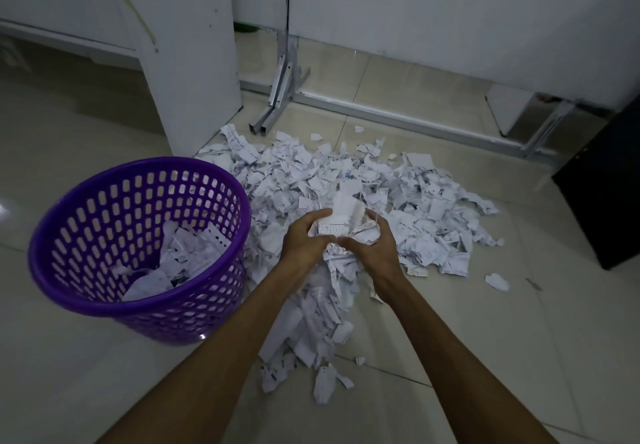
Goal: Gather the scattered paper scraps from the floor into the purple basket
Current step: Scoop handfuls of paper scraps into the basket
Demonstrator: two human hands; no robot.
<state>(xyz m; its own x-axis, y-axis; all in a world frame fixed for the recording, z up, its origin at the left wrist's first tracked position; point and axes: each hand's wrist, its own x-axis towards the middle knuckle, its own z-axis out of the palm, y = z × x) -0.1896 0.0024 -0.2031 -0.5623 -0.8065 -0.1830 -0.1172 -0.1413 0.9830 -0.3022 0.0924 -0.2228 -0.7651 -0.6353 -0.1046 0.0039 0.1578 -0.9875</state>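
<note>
Scraps [343, 180] right of the purple basket [138, 305] look light, loose; left hand [304, 236] and right hand [370, 246] clamp one bunch from both sides.

Basket [138, 305] is sitting at nine o'clock of the scraps [346, 180], some scraps lying in it.

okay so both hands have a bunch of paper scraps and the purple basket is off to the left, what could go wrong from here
1. The handful of scraps sits loosely between the left hand and right hand, with strips trailing below; pieces may drop on the way over.
2. The purple basket has slotted walls, so small scraps could slip through.
3. Stray bits like the lone scrap at the right may get overlooked.
</note>
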